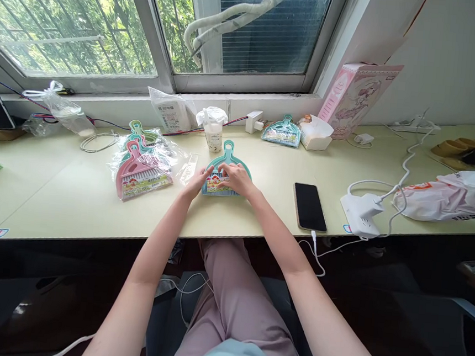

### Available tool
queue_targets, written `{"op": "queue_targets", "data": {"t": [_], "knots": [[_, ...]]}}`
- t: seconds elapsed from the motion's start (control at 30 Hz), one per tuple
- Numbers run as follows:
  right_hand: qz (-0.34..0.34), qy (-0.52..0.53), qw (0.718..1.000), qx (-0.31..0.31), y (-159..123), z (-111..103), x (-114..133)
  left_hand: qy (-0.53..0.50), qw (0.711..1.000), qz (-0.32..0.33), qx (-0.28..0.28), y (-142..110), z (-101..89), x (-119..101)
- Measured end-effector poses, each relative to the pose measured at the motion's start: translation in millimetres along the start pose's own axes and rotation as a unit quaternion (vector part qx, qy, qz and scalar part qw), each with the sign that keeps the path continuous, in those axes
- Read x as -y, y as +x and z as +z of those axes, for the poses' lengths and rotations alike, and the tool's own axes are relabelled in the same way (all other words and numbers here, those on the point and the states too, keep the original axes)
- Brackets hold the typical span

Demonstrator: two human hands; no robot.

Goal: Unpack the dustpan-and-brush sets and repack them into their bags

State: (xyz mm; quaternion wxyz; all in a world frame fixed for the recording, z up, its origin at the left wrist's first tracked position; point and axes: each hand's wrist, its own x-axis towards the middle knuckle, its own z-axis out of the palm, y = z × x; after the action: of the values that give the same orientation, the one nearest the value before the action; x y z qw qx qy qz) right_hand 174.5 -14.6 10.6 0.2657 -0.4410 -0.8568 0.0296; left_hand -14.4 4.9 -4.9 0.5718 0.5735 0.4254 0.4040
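A teal dustpan (228,154) with a brush lies on the desk in front of me, handle pointing to the window and a colourful label card on its front. My left hand (198,182) grips its left edge, thumb on top. My right hand (238,179) reaches over its right side, fingers bent against the front near the label; the fingertips are partly hidden. To the left, pink and green dustpan sets (142,169) lie stacked in clear plastic bags. A small clear wrapper (187,169) rests beside my left hand.
Behind stand a cup (214,130), another teal dustpan set (282,132), a tissue pack (315,133) and a pink box (354,102). On the right lie a phone (310,206) on a cable, a power strip (361,214) and a white plastic bag (454,196).
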Motion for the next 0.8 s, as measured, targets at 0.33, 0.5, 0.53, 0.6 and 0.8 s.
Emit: {"op": "queue_targets", "data": {"t": [0.33, 0.5, 0.53, 0.6, 0.8], "knots": [[0.11, -0.022, 0.965, -0.238, -7, 4, 3, -0.025, 0.987, 0.129, -0.088, 3, -1.5, 1], [0.267, 0.218, 0.89, -0.299, 3, 24, 1, -0.053, 0.963, 0.172, -0.199, 8, -7.0, 2], [0.284, 0.285, 0.873, -0.276, 5, 29, -1, -0.048, 0.96, 0.181, -0.209, 8, -6.8, 1], [0.316, 0.408, 0.824, -0.236, 9, 38, -3, -0.028, 0.96, 0.184, -0.21, 6, -4.4, 1], [0.382, 0.6, 0.648, -0.273, 8, 32, -2, -0.003, 0.97, 0.169, -0.177, 3, 6.2, 0]]}}
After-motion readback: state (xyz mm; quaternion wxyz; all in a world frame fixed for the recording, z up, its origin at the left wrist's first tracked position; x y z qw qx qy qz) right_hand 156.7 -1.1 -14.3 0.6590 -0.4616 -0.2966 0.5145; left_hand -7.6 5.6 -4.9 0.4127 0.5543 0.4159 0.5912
